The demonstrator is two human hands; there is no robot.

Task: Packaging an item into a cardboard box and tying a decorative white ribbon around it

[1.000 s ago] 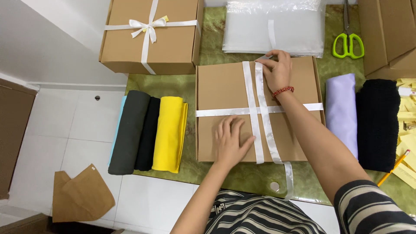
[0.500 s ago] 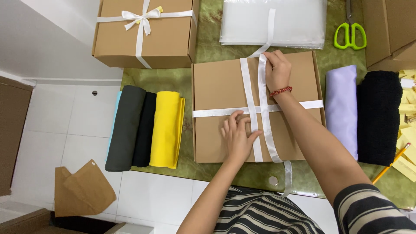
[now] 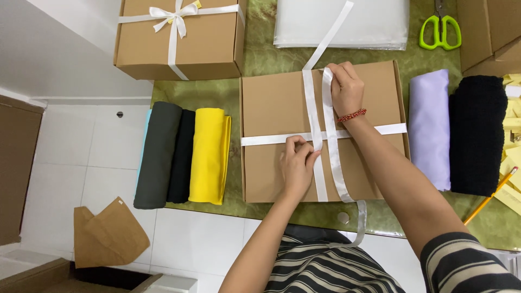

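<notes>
1. Since a moment before, the right hand (image 3: 344, 87) had lifted the white satin ribbon (image 3: 327, 40) up.
2. Ribbon already crossed the flat brown cardboard box (image 3: 271, 163) on the table.
3. Left hand (image 3: 298, 163) pinched the crossing; no bow yet.

Flat brown cardboard box (image 3: 282, 114) sits mid-table on the green surface, crossed by white satin ribbon (image 3: 271, 139) lengthwise and widthwise. Second brown cardboard box (image 3: 206, 43), upper left, overhanging the table edge, already tied with a white ribbon bow (image 3: 172, 12). More plain brown cartons (image 3: 488, 30) stacked at the top right corner, partly cut off. Flat clear plastic bags (image 3: 374, 21) lie just beyond the middle box. No labels, signs or screens visible.
</notes>
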